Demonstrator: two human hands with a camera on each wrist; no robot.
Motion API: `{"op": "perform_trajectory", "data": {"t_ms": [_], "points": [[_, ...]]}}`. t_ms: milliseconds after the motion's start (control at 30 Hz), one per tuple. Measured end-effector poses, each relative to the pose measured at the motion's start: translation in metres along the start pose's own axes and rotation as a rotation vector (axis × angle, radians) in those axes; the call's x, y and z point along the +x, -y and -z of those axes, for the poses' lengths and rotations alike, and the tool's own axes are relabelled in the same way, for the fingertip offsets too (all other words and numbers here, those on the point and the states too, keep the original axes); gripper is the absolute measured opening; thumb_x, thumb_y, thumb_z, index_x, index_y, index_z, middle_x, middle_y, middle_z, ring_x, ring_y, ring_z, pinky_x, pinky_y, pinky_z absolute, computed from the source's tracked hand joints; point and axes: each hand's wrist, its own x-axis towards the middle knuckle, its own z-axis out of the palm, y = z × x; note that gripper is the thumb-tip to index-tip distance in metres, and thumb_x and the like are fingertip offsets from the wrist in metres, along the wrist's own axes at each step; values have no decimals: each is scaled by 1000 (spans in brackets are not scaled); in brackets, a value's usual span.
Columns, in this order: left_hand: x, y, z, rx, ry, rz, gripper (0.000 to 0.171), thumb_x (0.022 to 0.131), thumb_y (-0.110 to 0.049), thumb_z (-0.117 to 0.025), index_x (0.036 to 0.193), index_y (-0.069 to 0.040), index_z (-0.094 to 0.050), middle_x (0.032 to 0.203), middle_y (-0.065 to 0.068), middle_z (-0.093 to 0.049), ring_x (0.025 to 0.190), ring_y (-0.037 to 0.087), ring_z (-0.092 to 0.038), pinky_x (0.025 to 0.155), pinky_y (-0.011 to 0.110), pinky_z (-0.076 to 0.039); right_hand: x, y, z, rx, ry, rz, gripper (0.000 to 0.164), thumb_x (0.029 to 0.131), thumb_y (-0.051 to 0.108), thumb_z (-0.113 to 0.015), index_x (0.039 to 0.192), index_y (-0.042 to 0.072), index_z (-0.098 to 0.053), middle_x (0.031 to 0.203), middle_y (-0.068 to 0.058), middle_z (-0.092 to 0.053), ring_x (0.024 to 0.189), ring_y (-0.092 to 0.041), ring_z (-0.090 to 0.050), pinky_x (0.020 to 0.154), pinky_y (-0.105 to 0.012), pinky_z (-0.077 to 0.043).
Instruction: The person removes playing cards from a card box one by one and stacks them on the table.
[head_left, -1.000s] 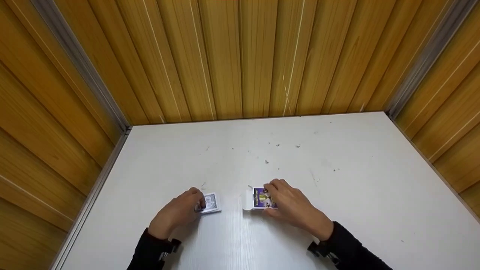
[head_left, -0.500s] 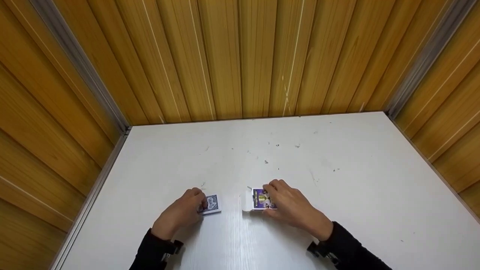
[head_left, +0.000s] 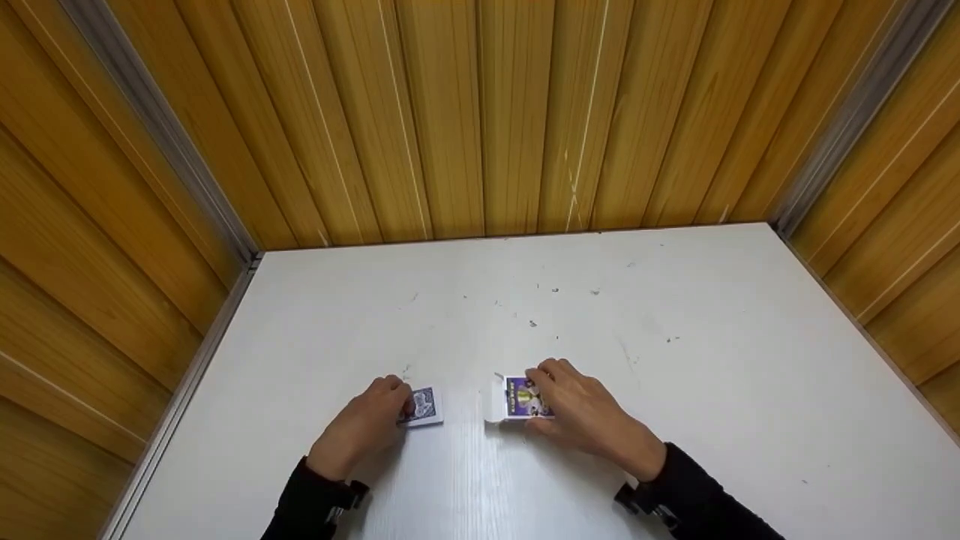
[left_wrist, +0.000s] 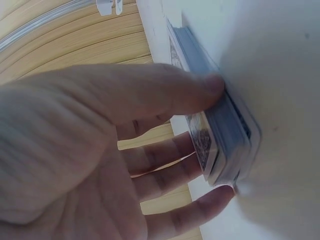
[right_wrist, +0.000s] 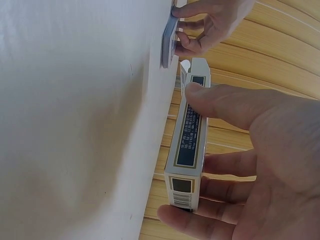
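My left hand (head_left: pixel 365 421) grips a deck of playing cards (head_left: pixel 424 405) low at the table, left of centre. In the left wrist view the thumb presses one long edge of the deck (left_wrist: pixel 227 125), and the fingers reach round its far side and end. The cards' patterned backs face up. My right hand (head_left: pixel 589 412) holds a small card box (head_left: pixel 519 397) with a purple printed top. The box's white end flap (head_left: pixel 495 401) stands open toward the deck. From the right wrist, the box (right_wrist: pixel 187 132) shows a dark side label and a barcode end, pinched between thumb and fingers.
Both hands are over a white table (head_left: pixel 465 330) with small dark scuffs. Wood-patterned panels (head_left: pixel 480 120) stand behind and at both sides, joined by grey metal posts (head_left: pixel 180 142). A gap of bare tabletop lies between the deck and the box.
The left hand shifts very slightly to the right, and the deck's top tilts a little, its back catching less glare. The right hand and box stay nearly still.
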Motion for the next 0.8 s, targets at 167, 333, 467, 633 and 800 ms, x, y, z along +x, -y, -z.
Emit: {"op": "perform_trajectory", "data": {"t_ms": [167,333,467,633,800], "points": [[2,-2,3,-29,34,57,29,80,6,-78,93,-10,-58,120,8,-55,98,20,-48,81,41,-48,1,1,1,4,-2,-4,57,79,26,-87,124,-3,-65,112,-11,-63,96,-20,-58,65,-28,-52],[3,-11,7,-35,-15,113,29,81,-13,-88,94,-10,-63,130,15,-57,106,28,-56,85,46,-51,1,2,0,9,17,-18,59,80,27,-86,126,-4,-64,114,-13,-62,98,-21,-58,67,-30,-53],[7,-23,7,29,-225,0,23,83,-11,-87,95,-6,-68,114,15,-66,96,27,-64,75,40,-55,1,2,0,11,24,-16,60,80,28,-87,126,-4,-64,113,-13,-62,97,-20,-57,68,-29,-53],[12,-39,5,-51,-400,-120,17,87,-4,-82,93,-8,-67,94,6,-68,77,16,-61,62,29,-52,1,5,0,19,26,2,62,79,32,-89,125,-2,-64,111,-10,-61,95,-19,-57,66,-27,-51],[14,-54,-1,-215,-386,-154,13,91,-2,-76,94,-10,-66,89,-1,-67,80,14,-64,66,27,-54,1,10,1,29,30,25,65,78,37,-90,125,1,-64,111,-8,-61,94,-17,-56,66,-27,-51]]}}
